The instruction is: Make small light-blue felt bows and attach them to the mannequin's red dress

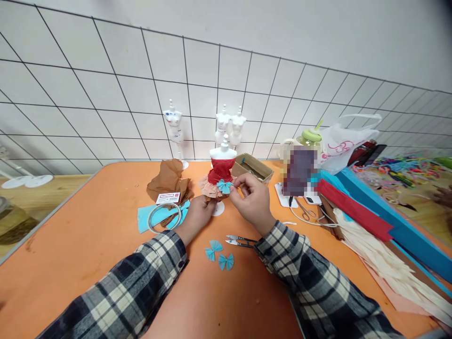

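Note:
A small white dress-form mannequin [224, 153] stands upright on the orange table, dressed in a red crepe-paper bodice [221, 170] over a ruffled peach skirt [211, 187]. My left hand [198, 214] grips it low, under the skirt's hem, with its fingertips partly hidden. At the skirt's front right, thumb and forefinger of my right hand [252, 200] pinch the edge of a blue paper bow [223, 186], which lies against the skirt. More blue bows [226, 262] rest on the table between my forearms. Thread snips [240, 241] lie beside my right cuff, blades pointing left.
Brown crepe paper [167, 181], a tape roll [164, 218] and blue paper sit left. Behind are bare mannequins [173, 123] and a cardboard box [254, 168]. To the right are scissors [305, 210], a white cable, a green-lidded bottle [311, 136] and long paper strips [356, 209].

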Demonstrator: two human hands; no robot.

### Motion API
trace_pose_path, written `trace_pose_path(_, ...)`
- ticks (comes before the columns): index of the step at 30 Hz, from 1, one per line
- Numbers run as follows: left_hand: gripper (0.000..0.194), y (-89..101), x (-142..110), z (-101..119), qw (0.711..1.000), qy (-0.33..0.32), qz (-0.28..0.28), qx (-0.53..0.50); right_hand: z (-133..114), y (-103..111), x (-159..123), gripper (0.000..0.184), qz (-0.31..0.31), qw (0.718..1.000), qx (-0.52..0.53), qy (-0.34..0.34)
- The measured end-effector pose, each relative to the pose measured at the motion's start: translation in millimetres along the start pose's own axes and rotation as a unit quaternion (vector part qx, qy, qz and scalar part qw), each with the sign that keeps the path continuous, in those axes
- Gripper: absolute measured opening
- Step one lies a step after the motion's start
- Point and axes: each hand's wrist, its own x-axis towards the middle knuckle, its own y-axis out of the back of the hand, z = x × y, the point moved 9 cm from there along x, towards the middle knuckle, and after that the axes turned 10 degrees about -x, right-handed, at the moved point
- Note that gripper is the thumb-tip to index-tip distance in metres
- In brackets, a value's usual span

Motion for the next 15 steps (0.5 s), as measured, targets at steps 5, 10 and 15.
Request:
trace_pose_path(5, 0.026, -2.1, 0.3, -1.7, 1.0, -0.002, -0.008, -0.006, 16.3, -16.8, 5.5, 0.009, -0.072, 0.982, 0.157, -0.077)
trace_pose_path(10, 0.026, -2.4, 0.7, 0.3, 1.0, -0.005, -0.007, -0.017, -8.4, -1.3, 0.2, 0.013, -0.008, 0.997, -0.026, 0.072)
trace_pose_path(15, 0.025, -2.0, 0.4, 2.6, 1.0, -0.009, 0.001, -0.024, -29.2, 10.8, -4.4, 0.012, 0.069, 0.979, -0.12, 0.152)
